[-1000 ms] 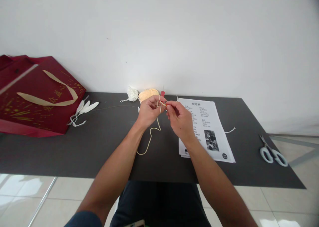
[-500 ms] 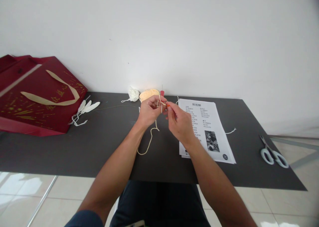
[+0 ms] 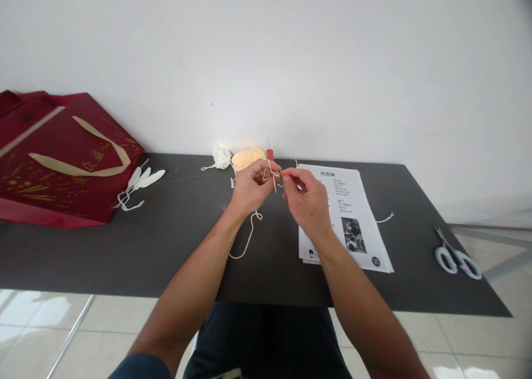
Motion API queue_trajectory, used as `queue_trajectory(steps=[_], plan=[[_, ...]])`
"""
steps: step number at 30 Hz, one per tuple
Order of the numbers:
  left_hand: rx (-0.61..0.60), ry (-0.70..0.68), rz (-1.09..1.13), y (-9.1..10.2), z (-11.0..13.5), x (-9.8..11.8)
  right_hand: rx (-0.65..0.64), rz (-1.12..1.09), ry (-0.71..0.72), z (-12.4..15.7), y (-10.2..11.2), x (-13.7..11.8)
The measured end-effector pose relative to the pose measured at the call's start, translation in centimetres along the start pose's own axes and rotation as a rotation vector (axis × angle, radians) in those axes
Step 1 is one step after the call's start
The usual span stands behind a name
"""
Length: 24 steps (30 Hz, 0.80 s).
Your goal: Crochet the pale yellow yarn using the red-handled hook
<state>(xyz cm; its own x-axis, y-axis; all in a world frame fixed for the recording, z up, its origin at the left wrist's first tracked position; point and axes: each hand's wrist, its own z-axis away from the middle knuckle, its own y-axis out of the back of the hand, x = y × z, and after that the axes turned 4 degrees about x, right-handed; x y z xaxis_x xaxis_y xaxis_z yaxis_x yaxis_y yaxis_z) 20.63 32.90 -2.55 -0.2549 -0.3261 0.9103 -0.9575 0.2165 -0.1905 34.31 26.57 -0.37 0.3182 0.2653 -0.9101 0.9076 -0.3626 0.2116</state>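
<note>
My left hand point(image 3: 251, 186) is closed on cream yarn point(image 3: 274, 183), with a strand looped over its fingers. My right hand point(image 3: 306, 197) pinches a crochet hook with an orange handle point(image 3: 286, 174); its tip meets the yarn at the left fingertips. A loose tail of the yarn hangs below my left hand and curves over the dark table point(image 3: 174, 246). Just behind the hands lie a peach ball of yarn point(image 3: 248, 158) and a smaller white ball of yarn point(image 3: 221, 157). A red-handled tool point(image 3: 270, 154) with a thin point stands beside them, partly hidden.
Printed sheets point(image 3: 353, 201) lie under and beyond my right forearm. Scissors point(image 3: 456, 257) rest near the table's right end. At the left are a dark red gift bag point(image 3: 78, 168) and white crocheted pieces point(image 3: 143, 178) with loose ends. A white wall point(image 3: 266, 63) rises behind the table.
My right hand has turned and shifted slightly right, drawing the hook a little away from my left hand. The yarn strand at the left fingers slants differently, and its tail has moved slightly.
</note>
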Motion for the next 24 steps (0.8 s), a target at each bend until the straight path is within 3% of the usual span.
queue_trajectory(steps=[10, 24], plan=[[-0.028, 0.044, 0.042, -0.1, 0.2, -0.1, -0.003, -0.019, -0.021, 0.1, -0.1, -0.7], [-0.024, 0.010, 0.018, -0.4, 0.5, 0.9, -0.057, -0.348, -0.299, 0.0, 0.0, -1.5]])
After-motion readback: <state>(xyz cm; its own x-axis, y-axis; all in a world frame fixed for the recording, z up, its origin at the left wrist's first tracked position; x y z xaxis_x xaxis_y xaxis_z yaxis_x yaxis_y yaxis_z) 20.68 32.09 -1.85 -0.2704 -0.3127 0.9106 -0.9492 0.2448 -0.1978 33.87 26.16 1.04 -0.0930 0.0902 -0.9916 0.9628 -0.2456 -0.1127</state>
